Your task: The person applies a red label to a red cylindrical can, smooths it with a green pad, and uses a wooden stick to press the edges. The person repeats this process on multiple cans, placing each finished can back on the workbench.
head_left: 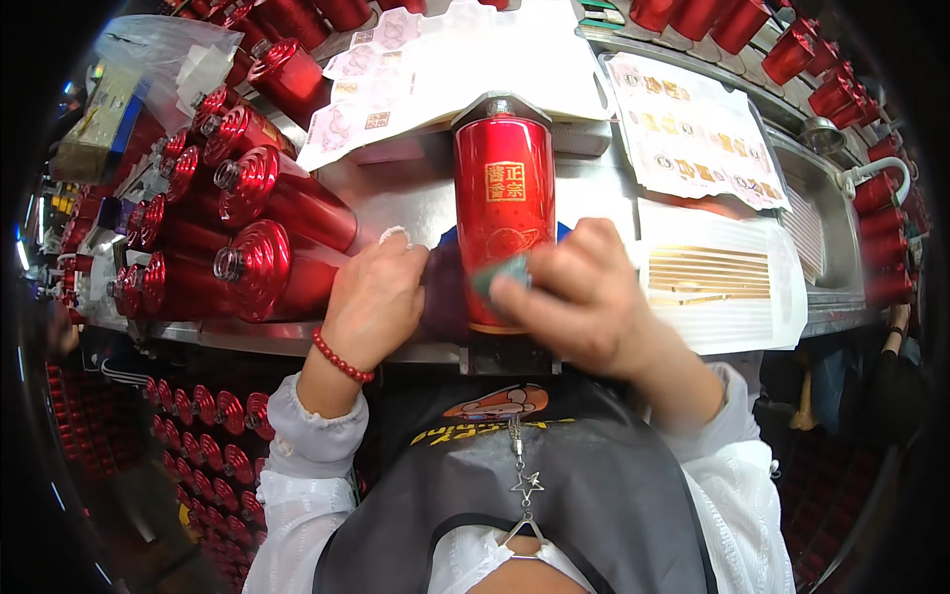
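Note:
A glossy red bottle (505,173) lies in front of me, its neck pointing away. Gold characters and a faint gold design mark its surface. My right hand (584,297) is closed round a small green scraper-like piece (500,275), pressed on the lower part of the bottle; motion blurs both. On the other side, my left hand (381,292) is closed at the bottle's left, with a dark maroon cloth (447,297) between it and the bottle. The left fingertips are partly hidden, and a white band wraps one finger. A dark stand (510,354) shows under the bottle's near end.
Several red bottles (272,272) crowd the left side. Printed label sheets (693,129) lie at the back right, beside a metal sink (836,218). A white sheet with gold strips (708,272) is right of my right hand. Large white sheets (475,49) cover the back.

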Demonstrator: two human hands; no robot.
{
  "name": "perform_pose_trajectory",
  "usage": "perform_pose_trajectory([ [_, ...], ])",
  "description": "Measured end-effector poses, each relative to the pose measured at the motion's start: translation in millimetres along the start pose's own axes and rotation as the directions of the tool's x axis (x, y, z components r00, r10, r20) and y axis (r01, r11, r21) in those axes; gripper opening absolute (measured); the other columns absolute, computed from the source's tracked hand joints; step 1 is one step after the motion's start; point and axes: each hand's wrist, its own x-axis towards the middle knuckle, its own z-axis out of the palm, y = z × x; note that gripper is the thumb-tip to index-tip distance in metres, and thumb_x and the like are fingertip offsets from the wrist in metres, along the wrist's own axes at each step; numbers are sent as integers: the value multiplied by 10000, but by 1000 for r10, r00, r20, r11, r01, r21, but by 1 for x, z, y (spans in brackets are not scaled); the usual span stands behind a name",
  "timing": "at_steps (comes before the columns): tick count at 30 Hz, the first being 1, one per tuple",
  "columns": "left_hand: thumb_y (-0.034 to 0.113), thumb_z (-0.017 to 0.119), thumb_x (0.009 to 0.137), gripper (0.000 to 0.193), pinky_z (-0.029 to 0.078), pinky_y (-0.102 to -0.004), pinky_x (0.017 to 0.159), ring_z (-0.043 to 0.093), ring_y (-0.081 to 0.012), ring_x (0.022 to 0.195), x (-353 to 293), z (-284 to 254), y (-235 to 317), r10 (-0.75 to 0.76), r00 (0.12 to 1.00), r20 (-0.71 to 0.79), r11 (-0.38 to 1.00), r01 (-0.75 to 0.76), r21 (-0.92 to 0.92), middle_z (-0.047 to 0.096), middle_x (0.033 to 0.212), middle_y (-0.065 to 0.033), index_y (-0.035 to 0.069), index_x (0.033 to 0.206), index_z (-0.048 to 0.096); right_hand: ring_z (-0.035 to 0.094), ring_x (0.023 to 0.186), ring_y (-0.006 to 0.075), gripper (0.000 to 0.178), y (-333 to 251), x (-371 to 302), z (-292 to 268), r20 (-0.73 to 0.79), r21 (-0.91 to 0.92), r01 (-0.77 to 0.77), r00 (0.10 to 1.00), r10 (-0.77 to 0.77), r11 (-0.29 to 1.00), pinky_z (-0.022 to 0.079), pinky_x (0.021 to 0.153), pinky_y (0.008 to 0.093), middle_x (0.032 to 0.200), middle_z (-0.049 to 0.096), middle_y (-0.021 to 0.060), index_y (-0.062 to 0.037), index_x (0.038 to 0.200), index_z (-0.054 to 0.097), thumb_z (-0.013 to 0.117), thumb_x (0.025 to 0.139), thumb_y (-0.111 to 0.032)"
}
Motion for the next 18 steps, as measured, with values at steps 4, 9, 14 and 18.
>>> perform_pose_trajectory([
  [4,51,707,835,180,531,-431,713,639,-395,826,-6,-29,19,-70,978,-198,996,59,-62,631,875,-175,14,993,630,605,778,172,189,-8,-19,-23,113,337,-265,964,240,904,470,745,336,848,615,28,-59,979,672,755,862,-183],
  [9,144,645,1030,282,562,-285,782,660,-117,954,-1,-33,39,-457,818,-349,228,-271,-935,673,1113,-32,36,1267,538,602,795,62,194,-1,-31,-4,205,758,-634,458,865,155,505,706,231,892,677,21,-4,1072,616,688,979,-157],
  [14,62,673,991,342,510,-267,928,607,-104,1026,11,17,38,-430,902,-45,-159,-124,-979,621,1167,-46,42,1276,486,599,862,68,215,-5,-20,11,168,700,-660,524,835,274,504,773,230,951,663,23,-10,1108,595,685,988,-164],
  [18,3,637,977,438,494,-278,962,583,-100,1049,-10,11,24,-290,957,-20,47,-6,-999,569,1231,-47,25,1361,427,597,866,74,222,0,-28,7,161,574,-757,479,863,313,502,782,230,951,657,25,-7,1109,586,684,996,-170],
])
